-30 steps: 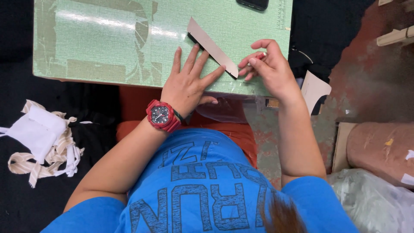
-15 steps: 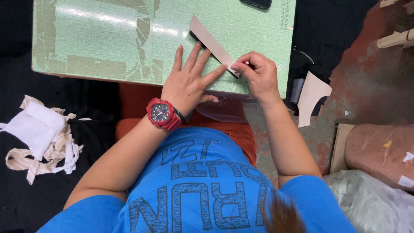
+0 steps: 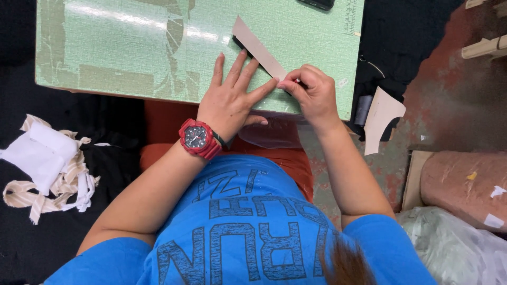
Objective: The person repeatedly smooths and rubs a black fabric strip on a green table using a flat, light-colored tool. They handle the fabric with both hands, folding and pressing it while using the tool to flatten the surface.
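The tan strip [image 3: 259,48] lies flat and diagonal on the green bench [image 3: 132,53], near its front edge. The left hand [image 3: 232,97] rests beside the strip, grip apart, fingers spread flat, fingertips touching the strip's edge. The right hand [image 3: 311,92] sits at the strip's lower end, grip clamped on that end between thumb and fingers.

We have a single view, from a camera worn on the head. It looks steeply down, close over our own chest and forearms, onto the near edge of the green worktop [image 3: 132,53], with floor [image 3: 449,89] showing at both sides.
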